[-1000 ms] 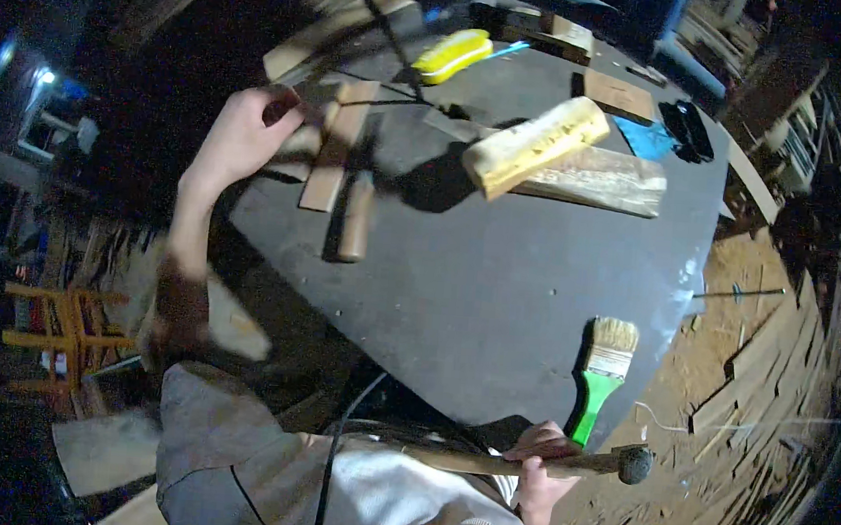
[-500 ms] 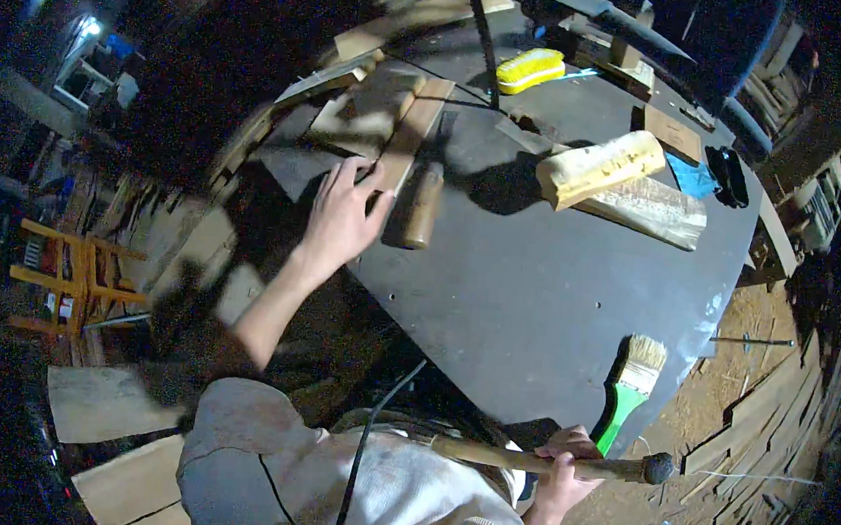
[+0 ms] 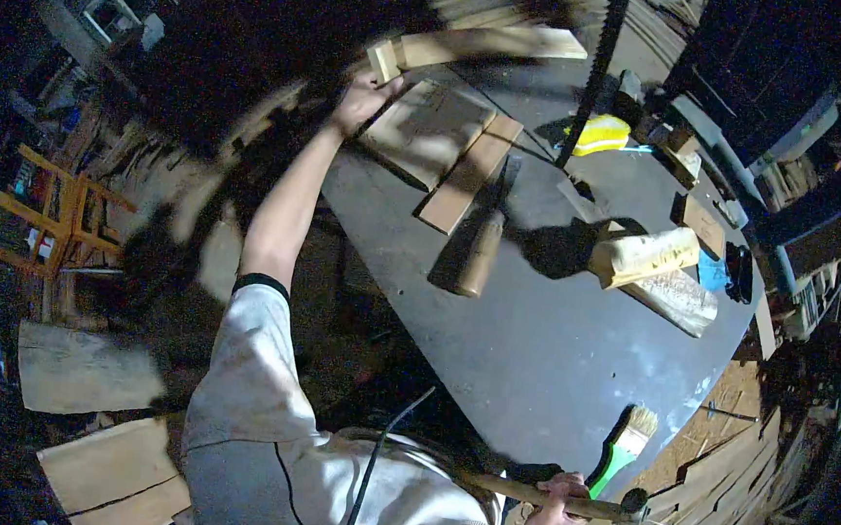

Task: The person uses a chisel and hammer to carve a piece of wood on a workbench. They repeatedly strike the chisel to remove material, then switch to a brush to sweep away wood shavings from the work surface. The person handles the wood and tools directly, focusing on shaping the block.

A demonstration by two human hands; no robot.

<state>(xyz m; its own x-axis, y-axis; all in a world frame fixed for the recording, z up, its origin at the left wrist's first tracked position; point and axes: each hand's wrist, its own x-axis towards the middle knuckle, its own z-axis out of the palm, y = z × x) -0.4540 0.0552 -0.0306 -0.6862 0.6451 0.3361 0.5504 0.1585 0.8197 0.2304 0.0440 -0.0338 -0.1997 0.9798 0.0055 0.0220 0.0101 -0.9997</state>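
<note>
At the table's far left, my left hand [image 3: 365, 105] is closed around the end of a pale wood block [image 3: 384, 62]; motion blur softens the fingers. Low on the right, my right hand [image 3: 553, 511] grips a hammer [image 3: 507, 485] by its wooden handle, close to the dark head. Beside that hand lies a green-handled paintbrush [image 3: 625, 452], bristles pointing away. A chisel [image 3: 482, 255] with a wooden handle rests mid-table. Left of it are a brown wooden strip [image 3: 467, 176] and a wide flat board [image 3: 430, 131].
The dark tabletop [image 3: 520, 367] also carries a yellow brush [image 3: 600, 136], a pale wood chunk [image 3: 647, 257] on another piece, and a brown block [image 3: 704, 227]. A long board [image 3: 494, 45] spans the far edge. Wood scraps [image 3: 727, 479] cover the floor at right.
My left hand has moved from the brown strip to the pale block at the far left and closed on it. The view has shifted; my right hand keeps the hammer.
</note>
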